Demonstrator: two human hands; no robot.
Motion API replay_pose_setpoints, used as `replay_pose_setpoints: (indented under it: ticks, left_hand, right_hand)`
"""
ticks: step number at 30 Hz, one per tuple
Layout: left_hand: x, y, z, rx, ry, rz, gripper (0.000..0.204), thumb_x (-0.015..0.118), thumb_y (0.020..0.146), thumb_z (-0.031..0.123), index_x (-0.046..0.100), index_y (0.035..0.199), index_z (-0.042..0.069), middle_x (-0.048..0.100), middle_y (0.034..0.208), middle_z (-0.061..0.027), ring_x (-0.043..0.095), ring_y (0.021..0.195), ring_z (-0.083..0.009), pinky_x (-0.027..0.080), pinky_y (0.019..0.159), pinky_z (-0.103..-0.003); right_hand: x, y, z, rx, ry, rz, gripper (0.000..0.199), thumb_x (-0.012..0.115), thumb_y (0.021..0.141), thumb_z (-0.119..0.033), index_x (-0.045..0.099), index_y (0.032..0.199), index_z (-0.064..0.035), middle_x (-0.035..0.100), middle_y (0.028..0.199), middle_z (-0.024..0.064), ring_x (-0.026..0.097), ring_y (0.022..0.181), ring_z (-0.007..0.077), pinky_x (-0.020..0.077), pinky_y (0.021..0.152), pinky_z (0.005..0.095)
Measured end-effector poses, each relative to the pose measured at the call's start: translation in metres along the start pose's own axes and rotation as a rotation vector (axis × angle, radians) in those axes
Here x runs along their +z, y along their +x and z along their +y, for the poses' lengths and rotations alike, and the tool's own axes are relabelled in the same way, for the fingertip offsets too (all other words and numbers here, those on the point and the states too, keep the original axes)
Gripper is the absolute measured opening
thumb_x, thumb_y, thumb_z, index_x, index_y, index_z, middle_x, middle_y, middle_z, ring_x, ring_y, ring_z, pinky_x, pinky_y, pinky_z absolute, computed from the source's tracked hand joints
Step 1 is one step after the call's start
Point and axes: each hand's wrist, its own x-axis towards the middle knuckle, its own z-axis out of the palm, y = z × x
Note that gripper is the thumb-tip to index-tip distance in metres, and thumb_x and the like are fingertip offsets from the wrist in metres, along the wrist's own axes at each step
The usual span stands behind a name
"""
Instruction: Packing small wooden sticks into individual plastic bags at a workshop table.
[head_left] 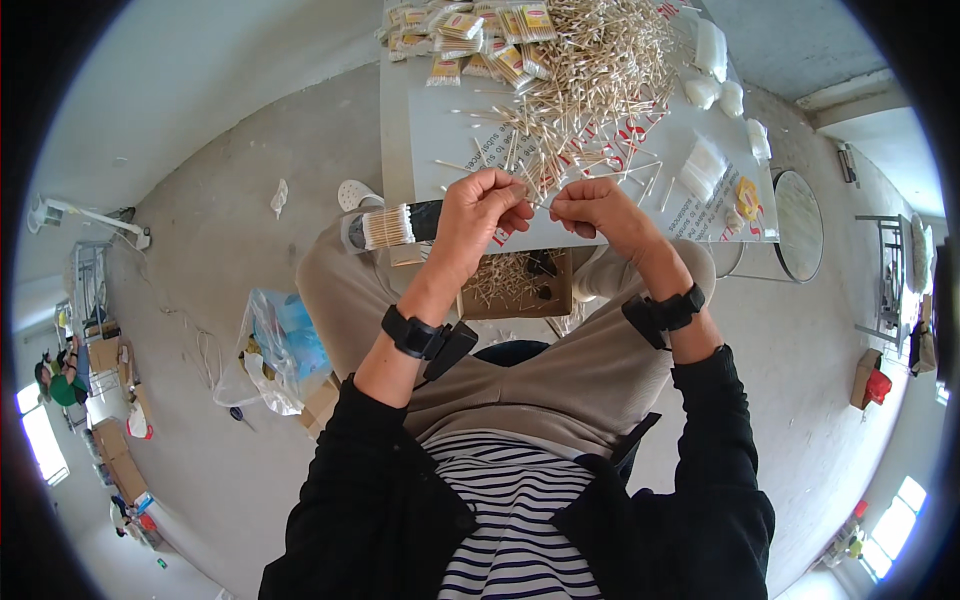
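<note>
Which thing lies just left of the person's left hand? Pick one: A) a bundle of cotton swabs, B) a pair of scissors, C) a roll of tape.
A: a tight bundle of cotton swabs lies at the table's edge beside the left hand.

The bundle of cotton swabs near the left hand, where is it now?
In the head view, the bundle of cotton swabs lies at the table edge, just left of the left hand, above the person's left knee.
</note>
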Motion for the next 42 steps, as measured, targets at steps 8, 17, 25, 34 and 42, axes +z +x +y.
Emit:
replay_pose_setpoints:
  ticks: [8,17,25,34,42]
  left_hand:
    - [-0.01,-0.011,0.002,0.015,-0.093,0.124,0.016,0.061,0.098,0.014,0.066,0.095,-0.001,0.072,0.081,-0.0099,0.069,0.068,-0.0155,0.054,0.063,-0.026]
    - [-0.018,-0.036,-0.031,-0.032,0.136,0.042,0.015,0.063,0.096,0.013,0.066,0.097,-0.001,0.072,0.081,-0.0094,0.069,0.068,-0.0135,0.056,0.064,-0.027]
    - [-0.016,-0.049,-0.061,0.181,0.802,-0.218,0.028,0.066,0.085,0.008,0.067,0.112,0.001,0.069,0.104,-0.0178,0.065,0.097,-0.0387,0.052,0.086,-0.043]
    - [-0.034,-0.054,-0.051,0.156,0.765,-0.118,0.029,0.071,0.083,0.011,0.068,0.109,0.001,0.068,0.097,-0.0185,0.068,0.087,-0.0357,0.053,0.077,-0.042]
    - [-0.048,-0.061,-0.051,0.093,0.744,-0.108,0.029,0.071,0.088,0.005,0.065,0.115,-0.003,0.07,0.1,-0.0153,0.07,0.091,-0.0222,0.055,0.081,-0.032]
  right_hand:
    - [-0.025,-0.01,0.0,-0.018,-0.078,0.088,0.019,0.064,0.096,-0.02,0.07,0.087,-0.0043,0.06,0.071,-0.0041,0.047,0.059,0.0036,0.0371,0.055,0.0191]
    - [-0.116,-0.023,0.044,0.119,-0.726,0.845,0.033,0.076,0.082,-0.022,0.066,0.09,0.0086,0.069,0.073,0.0143,0.068,0.059,0.0212,0.0527,0.054,0.0298]
    - [-0.124,0.004,0.057,0.247,-0.462,0.804,0.034,0.08,0.078,-0.017,0.065,0.086,0.0121,0.069,0.071,0.0172,0.07,0.058,0.0244,0.0547,0.042,0.0358]
    - [-0.116,0.054,0.058,0.206,-0.591,0.768,0.049,0.077,0.08,-0.005,0.056,0.118,0.0169,0.067,0.08,0.0132,0.068,0.065,0.0192,0.0617,0.058,0.0311]
    - [-0.099,0.045,0.071,-0.087,-0.366,0.851,0.034,0.075,0.074,-0.014,0.071,0.103,0.0021,0.071,0.072,0.0138,0.071,0.066,0.0211,0.0557,0.065,0.0342]
